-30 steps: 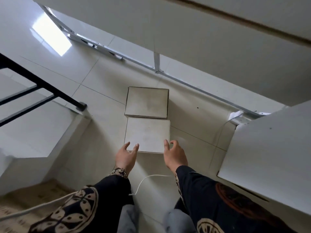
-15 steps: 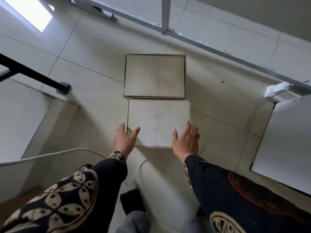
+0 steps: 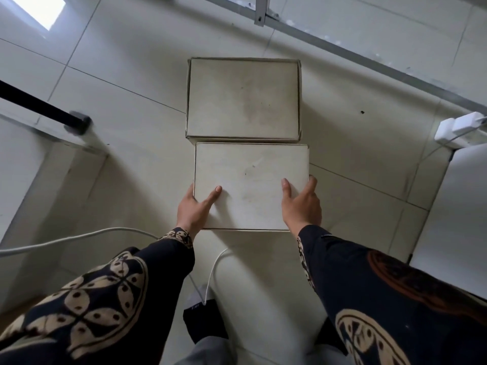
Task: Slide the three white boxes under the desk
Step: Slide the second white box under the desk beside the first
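Observation:
Two white boxes lie end to end on the tiled floor. The far white box [image 3: 243, 98] touches the near white box [image 3: 251, 185] along its long edge. My left hand [image 3: 193, 209] holds the near box at its near left corner, thumb on the lid and fingers down the left side. My right hand [image 3: 301, 204] holds the near right corner the same way, thumb on top and fingers along the right side. I see no third box.
A black metal leg with its foot [image 3: 76, 123] stands at the left beside a white surface [image 3: 15, 167]. A white cable [image 3: 79, 237] runs across the floor toward my foot [image 3: 204, 322]. A white plug block [image 3: 458, 127] and white panel [image 3: 458, 206] sit right. A metal rail [image 3: 342, 43] crosses beyond the boxes.
My view has dropped closer to the boxes. Both hands have moved forward from the near edge onto the near box's sides, thumbs now on its lid.

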